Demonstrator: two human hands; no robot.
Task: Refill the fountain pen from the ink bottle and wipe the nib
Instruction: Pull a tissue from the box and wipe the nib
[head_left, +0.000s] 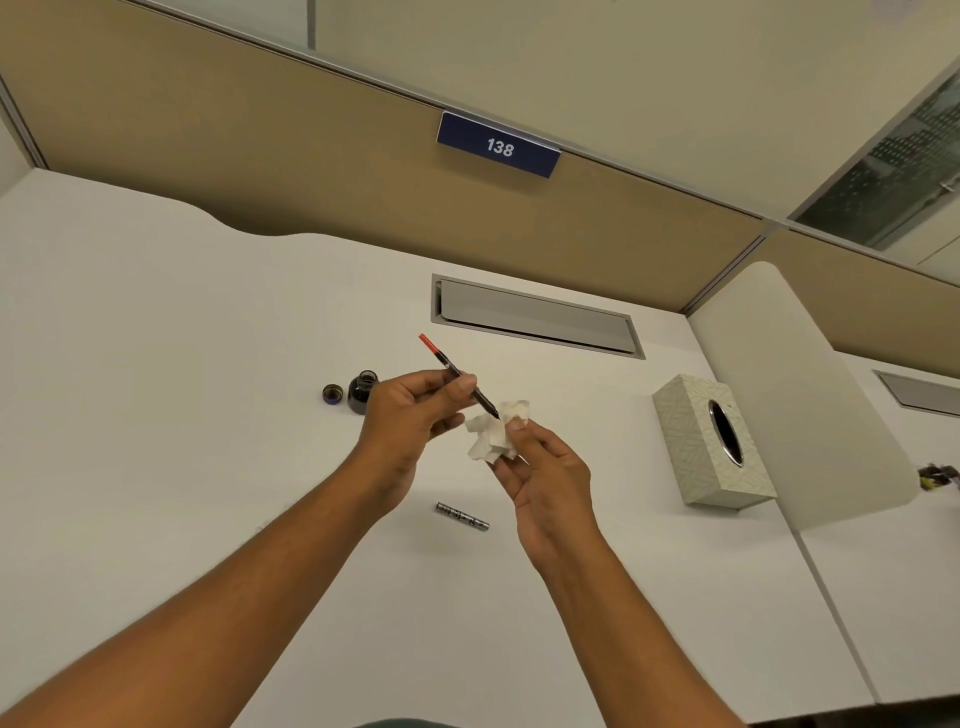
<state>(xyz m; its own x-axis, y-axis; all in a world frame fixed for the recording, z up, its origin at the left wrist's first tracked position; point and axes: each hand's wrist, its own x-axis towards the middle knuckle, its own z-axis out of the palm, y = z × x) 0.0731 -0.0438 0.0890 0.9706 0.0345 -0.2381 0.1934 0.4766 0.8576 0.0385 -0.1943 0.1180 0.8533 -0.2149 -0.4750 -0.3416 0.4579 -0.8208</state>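
A white desk (156, 364) meets a tan partition. Above it, the left hand (410, 415) pinches the fountain pen (457, 374), nib pointing near-right into a crumpled tissue (493, 431) pinched by the right hand (545, 478). The open ink bottle (362, 392) stands far-left.

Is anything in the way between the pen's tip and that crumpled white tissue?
Nothing visible: the slim black fountain pen with a red end, pinched by the left hand, points its nib straight at the crumpled white tissue gripped by the right hand.
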